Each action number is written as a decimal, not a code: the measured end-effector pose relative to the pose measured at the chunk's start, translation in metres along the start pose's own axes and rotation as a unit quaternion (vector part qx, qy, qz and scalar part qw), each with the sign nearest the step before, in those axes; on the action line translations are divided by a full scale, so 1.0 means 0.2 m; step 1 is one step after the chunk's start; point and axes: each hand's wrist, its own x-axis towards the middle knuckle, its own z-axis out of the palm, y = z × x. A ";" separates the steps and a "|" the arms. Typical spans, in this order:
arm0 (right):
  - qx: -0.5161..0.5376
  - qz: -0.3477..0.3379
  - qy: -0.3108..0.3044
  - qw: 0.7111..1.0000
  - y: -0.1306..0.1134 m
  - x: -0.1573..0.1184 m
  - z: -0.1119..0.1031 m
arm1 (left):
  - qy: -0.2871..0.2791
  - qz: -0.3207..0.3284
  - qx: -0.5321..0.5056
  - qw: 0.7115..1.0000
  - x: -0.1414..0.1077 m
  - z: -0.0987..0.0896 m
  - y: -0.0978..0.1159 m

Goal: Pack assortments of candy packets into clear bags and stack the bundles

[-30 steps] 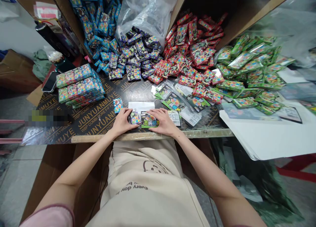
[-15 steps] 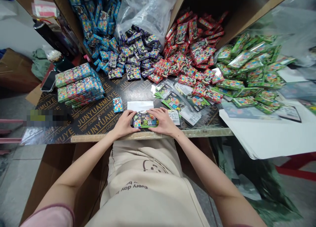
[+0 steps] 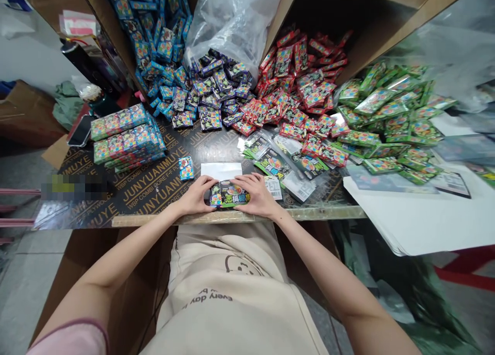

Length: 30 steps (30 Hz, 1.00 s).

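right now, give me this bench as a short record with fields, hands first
left hand: thumb and fingers around a small purple box
right hand: thumb and fingers around a black-and-green printed packet
behind packet: white strip
lone box: blue box, on the JUNYUANMUYE-printed board
far left: stacked multicoloured packs
back piles, left to right: blue boxes, purple boxes, red boxes, green packs

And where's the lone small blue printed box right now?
In the head view, the blue box lies left of centre on the dark printed tabletop, just beyond the bare left hand.
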 end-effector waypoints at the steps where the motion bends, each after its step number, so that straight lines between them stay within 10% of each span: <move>1: -0.004 0.001 0.002 1.000 0.00 0.00 0.00 | -0.003 -0.002 -0.002 1.000 0.00 0.01 0.00; 12: -0.016 0.018 0.002 1.000 0.02 0.01 0.01 | 0.145 -0.251 -0.135 0.948 -0.04 0.08 0.21; 18: -0.015 0.006 -0.002 1.000 0.03 0.00 0.02 | 0.150 -0.243 -0.157 0.945 0.01 0.20 0.27; 30: -0.013 0.010 0.008 1.000 0.04 0.01 0.03 | 0.069 -0.193 0.158 0.966 0.02 -0.42 -0.21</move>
